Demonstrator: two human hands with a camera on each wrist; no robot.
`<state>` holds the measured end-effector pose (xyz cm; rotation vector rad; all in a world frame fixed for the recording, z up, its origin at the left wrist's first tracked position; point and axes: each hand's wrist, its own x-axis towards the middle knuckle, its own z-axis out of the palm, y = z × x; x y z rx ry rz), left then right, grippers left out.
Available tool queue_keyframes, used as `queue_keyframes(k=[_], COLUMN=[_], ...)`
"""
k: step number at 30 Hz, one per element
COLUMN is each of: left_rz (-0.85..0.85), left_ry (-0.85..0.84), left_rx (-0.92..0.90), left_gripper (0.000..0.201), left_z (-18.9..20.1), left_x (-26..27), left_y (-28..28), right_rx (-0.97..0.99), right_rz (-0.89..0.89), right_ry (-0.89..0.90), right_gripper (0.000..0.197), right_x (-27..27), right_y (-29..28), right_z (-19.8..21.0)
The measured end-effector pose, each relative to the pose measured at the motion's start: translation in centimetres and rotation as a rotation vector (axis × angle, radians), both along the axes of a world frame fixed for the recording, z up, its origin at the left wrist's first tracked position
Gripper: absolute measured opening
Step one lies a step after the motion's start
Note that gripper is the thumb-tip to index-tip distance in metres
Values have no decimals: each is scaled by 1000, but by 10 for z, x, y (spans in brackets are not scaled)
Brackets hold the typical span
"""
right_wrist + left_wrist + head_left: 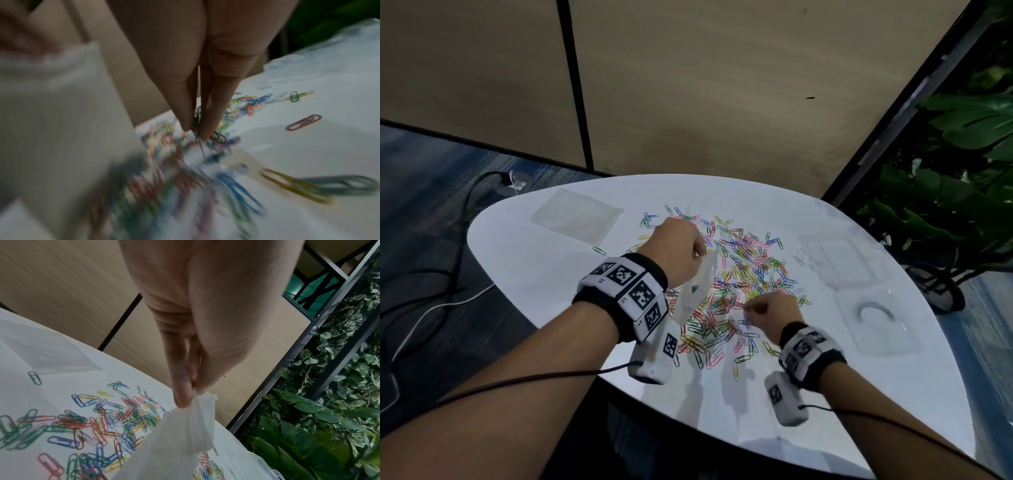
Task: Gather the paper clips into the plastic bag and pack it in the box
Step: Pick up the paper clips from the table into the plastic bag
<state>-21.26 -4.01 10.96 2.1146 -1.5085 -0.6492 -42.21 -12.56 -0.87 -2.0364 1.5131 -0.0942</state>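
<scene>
Coloured paper clips (743, 274) lie spread in a wide heap over the middle of the white table (558, 274). My left hand (681, 251) pinches the top edge of a small clear plastic bag (697, 284) that hangs above the clips; the pinch shows between thumb and fingertips (183, 395) on the plastic bag (185, 434). My right hand (770, 308) is low over the heap, pinching a dark paper clip (197, 120) between its fingertips (185, 116). A clear plastic box (842, 260) sits at the right of the table.
A clear lid or tray (873, 318) lies near the box toward the right edge. Another flat clear bag (575, 214) rests at the far left of the table. A leafy plant (955, 192) stands to the right. Cables (448, 274) run over the floor at left.
</scene>
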Motion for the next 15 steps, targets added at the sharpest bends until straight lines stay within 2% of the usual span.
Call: queue_keyframes(k=[2,4,6,7,9,11,15], left_rz=[-6,-8,6,19,39,51,70], left_ry=[5,3,-6,-13,-21,-21,-8], left_rx=[4,6,7,6,-6,-17,-25], left_gripper=[22,21,21,20,20,21,21], left_z=[0,-1,-4,-5,-6,-8,-9], left_x=[-3,-8,-13,-15,-19,-24,-27], left_y=[-2,-5,-7,-8,-10,-10,-9], right_rx=[184,346,487,548,643,695,618], right_rz=[-201,-326,-349,-342,-330,-346,-412], right_ry=[-266,-644,-943,-1025,-1101,-1103,-983], right_gripper=[16,16,19,22,23,20,4], right_x=[-5,-3,6,12,26,36,50], right_y=[-12,-16,-10,-6,5,14,22], right_z=[19,45,70,80,89,83,74])
